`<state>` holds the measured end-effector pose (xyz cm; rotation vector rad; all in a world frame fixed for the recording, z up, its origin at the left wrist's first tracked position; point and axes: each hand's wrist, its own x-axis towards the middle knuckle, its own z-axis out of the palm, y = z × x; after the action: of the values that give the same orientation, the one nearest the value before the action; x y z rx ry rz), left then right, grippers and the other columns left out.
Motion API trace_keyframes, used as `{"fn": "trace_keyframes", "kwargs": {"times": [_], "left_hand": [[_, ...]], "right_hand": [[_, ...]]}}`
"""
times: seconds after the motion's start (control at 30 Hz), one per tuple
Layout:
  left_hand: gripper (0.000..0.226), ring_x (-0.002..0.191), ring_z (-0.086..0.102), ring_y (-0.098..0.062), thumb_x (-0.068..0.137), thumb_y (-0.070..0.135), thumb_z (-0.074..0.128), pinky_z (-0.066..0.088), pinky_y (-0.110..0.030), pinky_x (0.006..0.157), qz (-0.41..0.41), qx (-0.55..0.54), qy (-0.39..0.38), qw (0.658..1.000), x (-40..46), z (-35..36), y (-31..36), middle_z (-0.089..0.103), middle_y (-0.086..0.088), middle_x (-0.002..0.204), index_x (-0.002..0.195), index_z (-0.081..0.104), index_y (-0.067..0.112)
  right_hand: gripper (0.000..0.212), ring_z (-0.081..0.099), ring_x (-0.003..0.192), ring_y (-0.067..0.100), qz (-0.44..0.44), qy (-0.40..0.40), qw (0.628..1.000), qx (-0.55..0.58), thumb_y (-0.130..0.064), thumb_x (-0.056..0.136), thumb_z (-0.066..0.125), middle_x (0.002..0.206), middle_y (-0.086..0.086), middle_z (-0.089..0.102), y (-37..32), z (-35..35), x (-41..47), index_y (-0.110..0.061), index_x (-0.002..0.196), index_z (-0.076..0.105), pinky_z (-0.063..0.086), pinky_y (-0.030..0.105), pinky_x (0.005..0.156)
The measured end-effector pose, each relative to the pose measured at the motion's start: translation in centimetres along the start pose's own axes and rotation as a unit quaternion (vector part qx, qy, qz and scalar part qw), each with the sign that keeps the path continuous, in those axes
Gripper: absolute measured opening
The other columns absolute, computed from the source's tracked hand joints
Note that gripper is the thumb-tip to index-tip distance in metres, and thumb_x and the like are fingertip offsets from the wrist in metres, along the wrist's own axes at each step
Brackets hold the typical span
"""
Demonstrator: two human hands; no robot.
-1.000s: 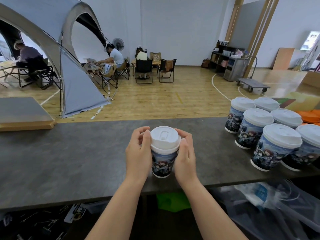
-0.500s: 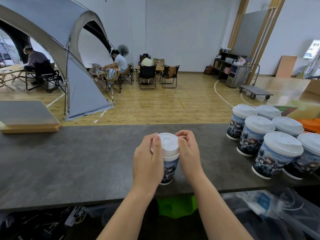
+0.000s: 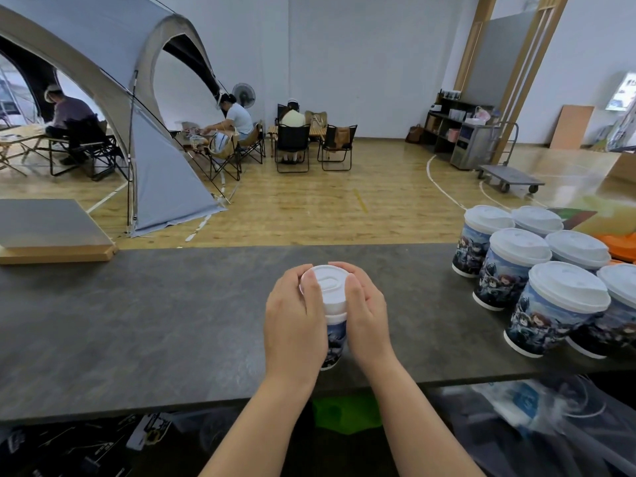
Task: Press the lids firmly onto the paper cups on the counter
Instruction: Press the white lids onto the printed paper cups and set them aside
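Cup (image 3: 334, 333) between both hands' fingers (image 3: 311, 287)

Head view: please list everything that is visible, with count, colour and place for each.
cup: one, printed blue and dark, on the counter centre, between both hands
lid: one, white, on top of that cup
lidded cups: six in view, printed with white lids, grouped at the counter's right end
counter: one, dark grey, across the foreground
board: one, grey top with wooden edge, at the counter's far left
tent: one, grey, on the left of the hall
folding chairs: several, black, on the wooden floor
seated people: three, near the tent and chairs
fan: one, by the back wall
trolley: one, grey, right of the floor
left hand: grips cup and lid
right hand: grips cup and lid
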<state>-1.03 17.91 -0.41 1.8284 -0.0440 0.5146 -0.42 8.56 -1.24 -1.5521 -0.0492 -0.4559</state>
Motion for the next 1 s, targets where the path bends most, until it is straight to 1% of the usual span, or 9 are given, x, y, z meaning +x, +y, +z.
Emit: {"fn": "trace_keyframes", "kwargs": {"times": [0.1, 0.23, 0.37, 0.53, 0.63, 0.7, 0.8, 0.9, 1.0], "left_hand": [[0.040, 0.107, 0.059, -0.007, 0.101, 0.043, 0.033, 0.051, -0.025, 0.088, 0.009, -0.001, 0.001, 1.000, -0.8, 0.6, 0.0, 0.062, 0.011, 0.117, 0.126, 0.057, 0.023], [0.060, 0.104, 0.059, -0.007, 0.092, 0.053, 0.021, 0.050, -0.020, 0.083, 0.022, 0.002, 0.013, 1.000, -0.6, 0.9, -0.2, 0.063, 0.008, 0.117, 0.127, 0.057, 0.021], [0.054, 0.102, 0.059, -0.005, 0.095, 0.047, 0.024, 0.044, -0.010, 0.077, 0.022, 0.010, 0.014, 1.000, -0.5, 0.9, -0.4, 0.063, 0.009, 0.116, 0.128, 0.057, 0.020], [0.058, 0.102, 0.060, -0.006, 0.092, 0.050, 0.023, 0.048, -0.017, 0.079, 0.026, -0.002, 0.003, 1.000, -0.5, 0.7, -0.5, 0.063, 0.010, 0.116, 0.128, 0.057, 0.021], [0.044, 0.100, 0.061, -0.006, 0.094, 0.043, 0.030, 0.052, -0.025, 0.081, 0.037, -0.011, -0.023, 0.999, 0.2, 0.1, -0.9, 0.065, 0.010, 0.111, 0.122, 0.060, 0.024], [0.037, 0.098, 0.063, -0.004, 0.094, 0.040, 0.035, 0.049, -0.021, 0.079, 0.044, -0.026, -0.071, 0.996, 1.3, -0.7, -1.3, 0.068, 0.013, 0.105, 0.116, 0.062, 0.028], [0.037, 0.105, 0.062, 0.000, 0.093, 0.044, 0.040, 0.047, -0.016, 0.086, 0.087, -0.021, -0.133, 0.987, 3.2, -2.1, -1.7, 0.070, 0.017, 0.107, 0.110, 0.069, 0.029], [0.042, 0.101, 0.064, -0.001, 0.090, 0.052, 0.046, 0.051, -0.028, 0.091, 0.115, 0.055, -0.063, 0.990, 4.4, -2.7, -2.1, 0.072, 0.016, 0.104, 0.100, 0.076, 0.024], [0.032, 0.084, 0.067, -0.008, 0.095, 0.046, 0.058, 0.053, -0.032, 0.078, 0.109, 0.094, 0.035, 0.989, 3.7, -2.6, -1.4, 0.074, 0.013, 0.083, 0.080, 0.077, 0.024]], "right_hand": [[0.031, 0.070, 0.092, 0.024, 0.010, 0.010, 1.000, 0.012, -0.029, 0.090, 0.041, 0.098, 0.003, 0.074, 0.0, 0.1, 0.2, -0.024, 0.103, 0.069, 0.059, 0.048, 0.079], [0.033, 0.070, 0.092, 0.026, 0.009, 0.008, 1.000, 0.021, -0.027, 0.090, 0.040, 0.098, 0.008, 0.073, 0.2, 0.3, 0.3, -0.021, 0.104, 0.069, 0.060, 0.047, 0.076], [0.034, 0.070, 0.092, 0.026, 0.008, 0.006, 1.000, 0.028, -0.026, 0.089, 0.040, 0.098, 0.010, 0.073, 0.3, 0.3, 0.4, -0.016, 0.105, 0.068, 0.059, 0.044, 0.075], [0.034, 0.070, 0.091, 0.026, 0.011, 0.016, 0.999, 0.029, -0.027, 0.089, 0.041, 0.098, 0.010, 0.073, 0.4, 0.3, 0.4, -0.017, 0.105, 0.068, 0.060, 0.045, 0.075], [0.034, 0.071, 0.096, 0.023, 0.034, 0.026, 0.999, 0.027, -0.031, 0.088, 0.043, 0.103, 0.006, 0.074, 0.2, 0.7, 0.2, -0.023, 0.109, 0.069, 0.059, 0.043, 0.080], [0.031, 0.070, 0.100, 0.025, 0.060, 0.022, 0.997, 0.044, -0.031, 0.091, 0.046, 0.106, 0.006, 0.074, -0.3, 0.5, 0.2, -0.024, 0.109, 0.071, 0.058, 0.043, 0.085], [0.028, 0.070, 0.095, 0.016, 0.066, 0.015, 0.997, 0.026, -0.017, 0.101, 0.044, 0.100, 0.004, 0.075, -1.3, -0.6, 0.3, -0.018, 0.103, 0.071, 0.056, 0.021, 0.074], [0.021, 0.067, 0.096, 0.011, 0.062, 0.001, 0.998, -0.031, -0.021, 0.098, 0.049, 0.102, -0.002, 0.072, -1.4, -1.2, 0.6, -0.024, 0.107, 0.068, 0.054, 0.020, 0.074], [0.037, 0.062, 0.110, 0.011, 0.051, -0.004, 0.995, -0.082, -0.034, 0.085, 0.042, 0.112, -0.008, 0.069, -1.1, -0.9, 0.7, -0.034, 0.112, 0.067, 0.051, 0.032, 0.092]]}}
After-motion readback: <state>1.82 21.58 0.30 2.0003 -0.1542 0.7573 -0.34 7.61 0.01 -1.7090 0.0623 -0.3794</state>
